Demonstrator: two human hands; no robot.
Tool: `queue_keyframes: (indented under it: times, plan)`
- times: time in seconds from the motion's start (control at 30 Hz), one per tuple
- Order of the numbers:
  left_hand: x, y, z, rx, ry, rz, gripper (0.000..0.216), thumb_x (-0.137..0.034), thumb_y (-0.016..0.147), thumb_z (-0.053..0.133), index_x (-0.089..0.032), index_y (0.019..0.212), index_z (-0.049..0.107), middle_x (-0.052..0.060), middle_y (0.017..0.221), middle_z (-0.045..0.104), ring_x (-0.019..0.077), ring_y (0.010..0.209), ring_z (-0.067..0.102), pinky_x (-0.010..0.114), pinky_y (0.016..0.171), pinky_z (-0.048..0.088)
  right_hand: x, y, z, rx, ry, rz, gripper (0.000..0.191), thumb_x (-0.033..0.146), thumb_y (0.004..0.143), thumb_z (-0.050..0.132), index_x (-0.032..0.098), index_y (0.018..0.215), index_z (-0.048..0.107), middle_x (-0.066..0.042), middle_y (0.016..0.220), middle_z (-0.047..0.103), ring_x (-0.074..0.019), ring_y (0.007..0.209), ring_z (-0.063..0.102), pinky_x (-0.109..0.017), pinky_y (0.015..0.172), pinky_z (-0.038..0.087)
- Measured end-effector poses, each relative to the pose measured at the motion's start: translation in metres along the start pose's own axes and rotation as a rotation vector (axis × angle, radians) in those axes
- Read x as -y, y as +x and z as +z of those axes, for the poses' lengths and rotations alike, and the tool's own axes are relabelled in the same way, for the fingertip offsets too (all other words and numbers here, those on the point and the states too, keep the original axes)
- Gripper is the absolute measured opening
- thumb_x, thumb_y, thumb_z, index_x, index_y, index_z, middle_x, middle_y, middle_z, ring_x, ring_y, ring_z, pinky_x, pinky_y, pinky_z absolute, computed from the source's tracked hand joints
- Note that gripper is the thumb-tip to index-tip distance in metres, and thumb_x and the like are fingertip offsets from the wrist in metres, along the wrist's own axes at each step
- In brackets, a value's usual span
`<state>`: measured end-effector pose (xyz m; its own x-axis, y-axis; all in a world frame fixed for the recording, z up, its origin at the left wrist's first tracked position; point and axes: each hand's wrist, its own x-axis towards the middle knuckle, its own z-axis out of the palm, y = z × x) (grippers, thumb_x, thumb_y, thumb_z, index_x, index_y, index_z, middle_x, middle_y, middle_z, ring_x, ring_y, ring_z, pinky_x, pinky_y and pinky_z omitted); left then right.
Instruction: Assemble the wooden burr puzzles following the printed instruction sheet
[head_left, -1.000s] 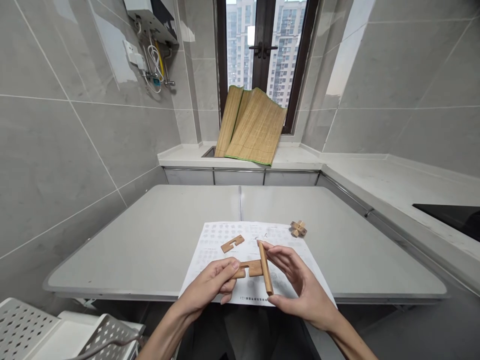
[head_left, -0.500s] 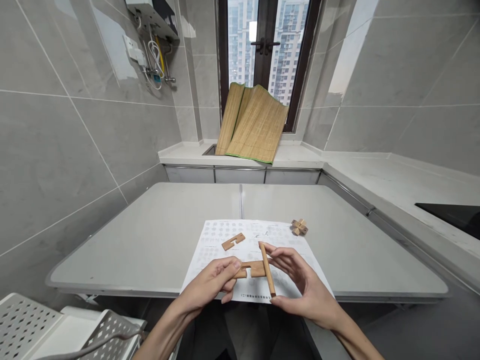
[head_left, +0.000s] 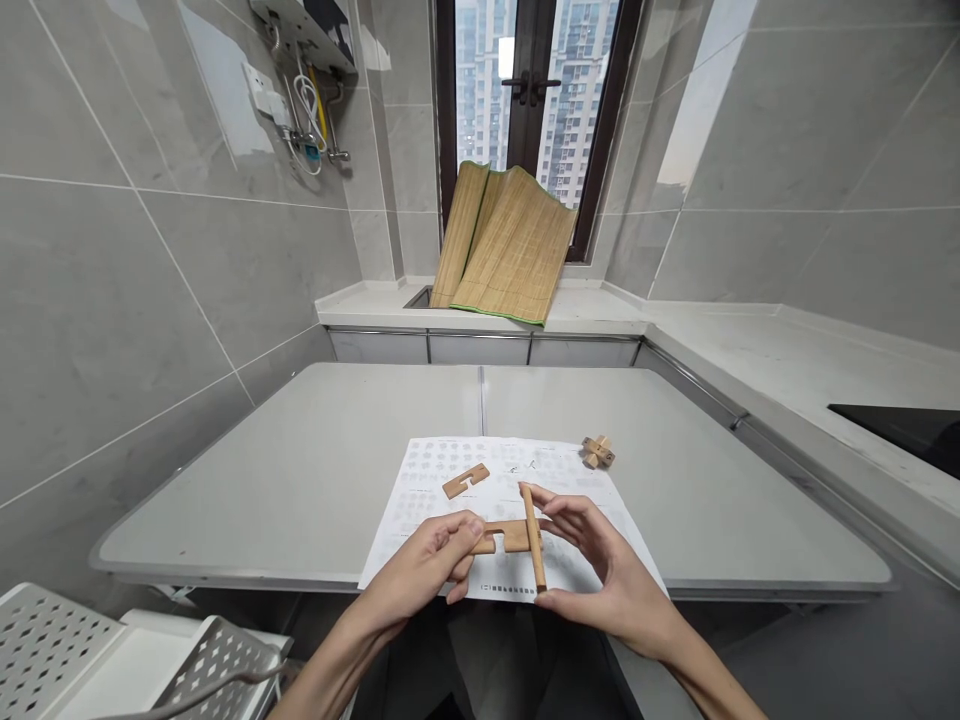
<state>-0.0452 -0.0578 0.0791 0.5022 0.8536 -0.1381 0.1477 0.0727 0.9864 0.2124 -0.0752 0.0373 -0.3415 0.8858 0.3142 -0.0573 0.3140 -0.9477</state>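
The table (head_left: pixel 262 480) spans the lower half of the frame, with the sheet (head_left: pixel 405 530) on it at bottom centre. A loose piece (head_left: pixel 455 486) lies on the sheet, left of its middle; the block (head_left: pixel 598 452) sits at its far right corner. Above the sheet's near part, the left hand (head_left: pixel 424 565) holds a notched piece (head_left: pixel 517 536), whose right end meets the bar (head_left: pixel 535 545) between the right hand's (head_left: pixel 622 580) thumb and fingers. Behind the table, upper centre, the mat (head_left: pixel 517 250) stands on the counter (head_left: pixel 600 315) before the window (head_left: pixel 531 130). The basket (head_left: pixel 56 640) is lower left.
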Motion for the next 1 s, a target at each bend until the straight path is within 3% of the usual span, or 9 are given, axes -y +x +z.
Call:
queue_keyframes:
  times: [0.23, 0.4, 0.57, 0.77, 1.0]
  plan:
    - [-0.005, 0.000, 0.006, 0.012, -0.009, -0.012, 0.055, -0.071, 0.098, 0.057, -0.021, 0.078, 0.046, -0.010, 0.059, 0.032, 0.0091, 0.050, 0.038, 0.026, 0.059, 0.033, 0.005, 0.001, -0.003, 0.068, -0.002, 0.041, 0.060, 0.018, 0.081, 0.089, 0.033, 0.127, 0.053, -0.011, 0.169, 0.045, -0.0293, 0.156, 0.043, -0.052, 0.128, 0.036]
    - [-0.005, 0.000, 0.007, -0.039, 0.001, -0.018, 0.053, -0.071, 0.098, 0.055, -0.020, 0.083, 0.050, -0.011, 0.060, 0.030, 0.0089, 0.051, 0.037, 0.026, 0.059, 0.031, 0.005, 0.001, 0.000, -0.014, -0.043, 0.020, 0.055, 0.018, 0.081, 0.089, 0.035, 0.122, 0.055, -0.007, 0.168, 0.046, -0.0286, 0.157, 0.041, -0.051, 0.128, 0.036]
    - [-0.007, -0.003, 0.008, 0.006, 0.035, -0.020, 0.055, -0.071, 0.099, 0.053, -0.021, 0.079, 0.045, -0.010, 0.059, 0.033, 0.0093, 0.052, 0.040, 0.027, 0.060, 0.031, 0.004, -0.001, -0.004, 0.117, 0.011, 0.082, 0.055, 0.021, 0.084, 0.089, 0.034, 0.125, 0.055, -0.008, 0.172, 0.041, -0.0285, 0.158, 0.039, -0.051, 0.130, 0.033]
    - [-0.006, -0.002, 0.009, -0.015, 0.036, -0.026, 0.053, -0.070, 0.100, 0.053, -0.020, 0.081, 0.048, -0.010, 0.059, 0.033, 0.0098, 0.053, 0.041, 0.027, 0.061, 0.030, 0.001, 0.000, -0.001, 0.018, -0.041, 0.077, 0.055, 0.026, 0.081, 0.092, 0.033, 0.120, 0.055, -0.011, 0.169, 0.045, -0.0313, 0.157, 0.040, -0.054, 0.129, 0.033]
    - [-0.004, -0.001, 0.011, -0.012, 0.040, -0.020, 0.054, -0.072, 0.099, 0.052, -0.021, 0.082, 0.047, -0.010, 0.058, 0.034, 0.0103, 0.052, 0.042, 0.027, 0.062, 0.033, 0.003, -0.003, -0.006, 0.079, -0.034, 0.111, 0.053, 0.021, 0.085, 0.087, 0.035, 0.124, 0.054, -0.007, 0.172, 0.039, -0.0275, 0.158, 0.039, -0.051, 0.129, 0.033]
